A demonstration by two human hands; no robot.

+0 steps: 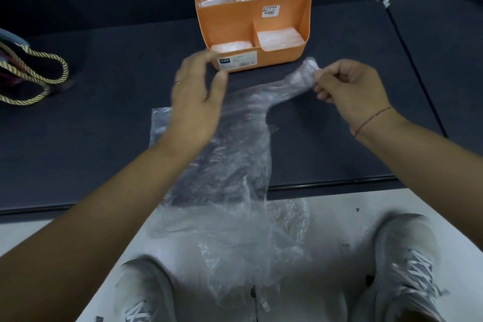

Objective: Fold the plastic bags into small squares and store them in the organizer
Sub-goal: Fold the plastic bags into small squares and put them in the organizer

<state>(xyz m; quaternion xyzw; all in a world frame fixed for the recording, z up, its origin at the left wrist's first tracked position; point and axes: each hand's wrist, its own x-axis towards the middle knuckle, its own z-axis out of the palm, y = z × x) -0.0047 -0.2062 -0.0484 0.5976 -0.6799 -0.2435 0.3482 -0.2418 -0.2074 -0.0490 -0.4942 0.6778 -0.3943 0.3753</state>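
At the far left of your bench (104,151) lies a tote with gold rope handles (31,73), well apart from your work. Your two grey shoes (407,264) stand on the pale floor (326,217) below the bench edge. Nothing lies between your hands and the organizer.

The orange organizer (227,23) stands upright at the back of the bench, just beyond your fingers. It has three compartments along the back and two lower ones in front, and each holds folded plastic squares (279,38). A printed sticker sits on its inner wall and a label on its front face.

The clear plastic bag (243,165) lies crumpled and unfolded on the bench in front of you, and its lower part hangs over the near edge toward the floor.

Your left hand (196,102) is spread, fingers straight and apart, over the upper left of the bag. It is blurred, so you cannot tell whether it touches the plastic. Your right hand (352,91) pinches the bag's upper right handle strip between thumb and fingertips, lifting it off the bench.
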